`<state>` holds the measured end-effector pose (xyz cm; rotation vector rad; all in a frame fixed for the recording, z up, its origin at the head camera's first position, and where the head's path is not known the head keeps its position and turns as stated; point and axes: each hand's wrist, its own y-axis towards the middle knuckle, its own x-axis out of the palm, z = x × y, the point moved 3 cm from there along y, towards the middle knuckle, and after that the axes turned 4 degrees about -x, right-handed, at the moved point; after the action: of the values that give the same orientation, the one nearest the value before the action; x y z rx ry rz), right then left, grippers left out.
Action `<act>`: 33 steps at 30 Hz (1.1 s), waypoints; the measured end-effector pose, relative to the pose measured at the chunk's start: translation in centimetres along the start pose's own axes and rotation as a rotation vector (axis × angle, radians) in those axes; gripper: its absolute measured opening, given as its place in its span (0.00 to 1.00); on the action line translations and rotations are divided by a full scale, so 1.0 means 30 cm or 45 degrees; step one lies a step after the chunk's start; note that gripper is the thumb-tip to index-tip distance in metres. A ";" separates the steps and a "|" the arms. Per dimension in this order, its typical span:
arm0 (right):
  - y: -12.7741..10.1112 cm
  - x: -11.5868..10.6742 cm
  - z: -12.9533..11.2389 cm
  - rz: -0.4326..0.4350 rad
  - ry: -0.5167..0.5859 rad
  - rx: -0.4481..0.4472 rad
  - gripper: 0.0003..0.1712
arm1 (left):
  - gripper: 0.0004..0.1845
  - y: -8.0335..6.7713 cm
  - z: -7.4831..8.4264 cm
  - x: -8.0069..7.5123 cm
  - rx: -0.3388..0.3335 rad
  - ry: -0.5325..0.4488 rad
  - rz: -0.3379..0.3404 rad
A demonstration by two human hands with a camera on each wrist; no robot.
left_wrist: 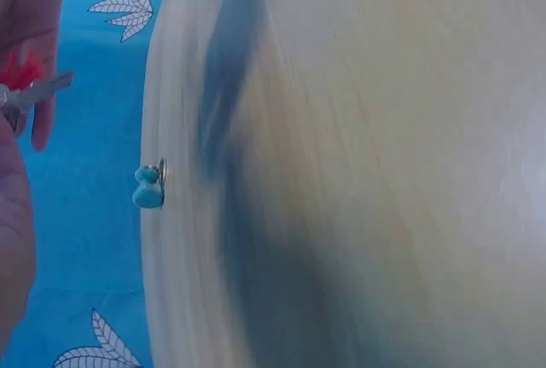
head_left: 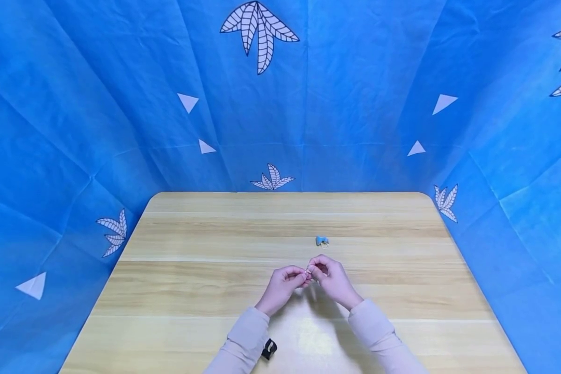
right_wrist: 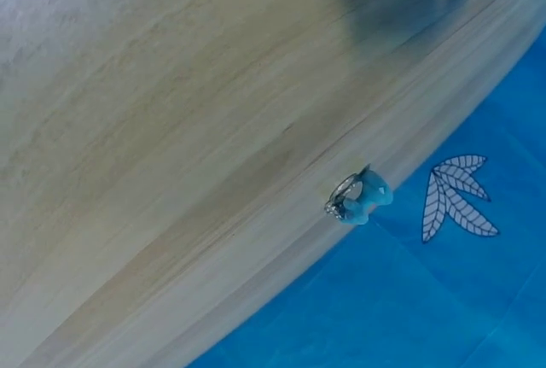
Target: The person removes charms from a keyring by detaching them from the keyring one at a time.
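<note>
My left hand [head_left: 279,289] and right hand [head_left: 333,282] meet above the middle of the table, fingertips pinching a tiny metal piece [head_left: 307,270] between them. In the left wrist view it appears as a small silver piece [left_wrist: 44,91] with a flat, key-like blade and a bright red part beside it; fingers hide the rest. Beyond the hands lies a light blue charm [head_left: 321,240] with a metal ring. Close up in the right wrist view, the charm [right_wrist: 368,199] has rounded lobes, and its ring [right_wrist: 344,187] stands on edge.
A small black object [head_left: 269,349] lies beside the left sleeve [head_left: 245,332], partly covered by it. The wood-grain table [head_left: 191,234] has rounded far corners. Blue cloth [head_left: 355,78] with white leaf prints hangs around its back and sides.
</note>
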<state>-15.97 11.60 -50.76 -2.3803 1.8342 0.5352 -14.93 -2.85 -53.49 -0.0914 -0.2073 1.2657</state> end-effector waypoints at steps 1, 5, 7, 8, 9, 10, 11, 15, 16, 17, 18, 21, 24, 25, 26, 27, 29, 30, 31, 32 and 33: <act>0.000 0.001 -0.002 0.010 0.004 0.004 0.05 | 0.12 -0.001 -0.003 0.002 -0.013 -0.023 0.010; 0.003 0.004 -0.006 0.050 0.004 0.015 0.05 | 0.12 -0.003 -0.009 0.011 -0.030 -0.139 0.038; 0.004 0.004 -0.006 0.062 0.008 0.011 0.05 | 0.12 -0.003 -0.011 0.015 -0.030 -0.179 0.042; 0.005 0.005 -0.007 0.062 0.008 0.007 0.05 | 0.12 -0.004 -0.011 0.017 -0.028 -0.192 0.045; 0.005 0.006 -0.007 0.059 0.008 0.001 0.05 | 0.12 -0.004 -0.012 0.019 -0.029 -0.208 0.048; 0.006 0.007 -0.007 0.054 0.006 -0.004 0.05 | 0.12 -0.004 -0.012 0.020 -0.028 -0.216 0.053; 0.006 0.007 -0.007 0.049 0.005 -0.011 0.05 | 0.11 -0.004 -0.013 0.022 -0.033 -0.223 0.060; 0.008 0.006 -0.006 0.019 -0.008 -0.037 0.04 | 0.10 -0.007 -0.013 0.023 -0.039 -0.183 0.078; 0.008 0.004 -0.006 0.015 -0.016 -0.040 0.04 | 0.09 -0.008 -0.012 0.022 -0.034 -0.147 0.077; 0.008 0.002 -0.005 0.010 -0.024 -0.046 0.04 | 0.09 -0.009 -0.011 0.021 -0.034 -0.108 0.074; 0.007 -0.001 -0.005 0.004 -0.035 -0.054 0.04 | 0.08 -0.010 -0.009 0.019 -0.028 -0.062 0.071; 0.004 -0.011 -0.009 -0.019 -0.059 -0.076 0.04 | 0.06 -0.012 -0.006 0.012 0.000 0.073 0.070; 0.003 -0.019 -0.014 -0.049 -0.076 -0.092 0.03 | 0.05 -0.015 0.001 0.003 0.032 0.168 0.085; 0.003 -0.021 -0.016 -0.058 -0.085 -0.098 0.03 | 0.05 -0.016 0.005 0.000 0.051 0.202 0.090; 0.003 -0.022 -0.017 -0.067 -0.094 -0.097 0.03 | 0.05 -0.016 0.008 -0.003 0.072 0.238 0.093; 0.003 -0.024 -0.018 -0.072 -0.098 -0.090 0.03 | 0.04 -0.016 0.011 -0.005 0.095 0.279 0.092; 0.004 -0.025 -0.021 -0.081 -0.112 -0.088 0.03 | 0.04 -0.018 0.023 -0.008 0.177 0.402 0.087; 0.005 -0.025 -0.022 -0.086 -0.119 -0.090 0.03 | 0.04 -0.019 0.027 -0.009 0.233 0.476 0.084; 0.005 -0.025 -0.024 -0.092 -0.128 -0.095 0.03 | 0.05 -0.021 0.034 -0.010 0.297 0.550 0.084; 0.005 -0.025 -0.024 -0.096 -0.135 -0.095 0.03 | 0.05 -0.023 0.040 -0.011 0.365 0.625 0.084; 0.004 -0.024 -0.025 -0.102 -0.144 -0.104 0.03 | 0.05 -0.026 0.047 -0.011 0.438 0.698 0.090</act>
<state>-16.08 12.02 -49.80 -2.4077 1.6944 0.7333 -14.57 -3.46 -52.01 -0.1464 0.4883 1.2833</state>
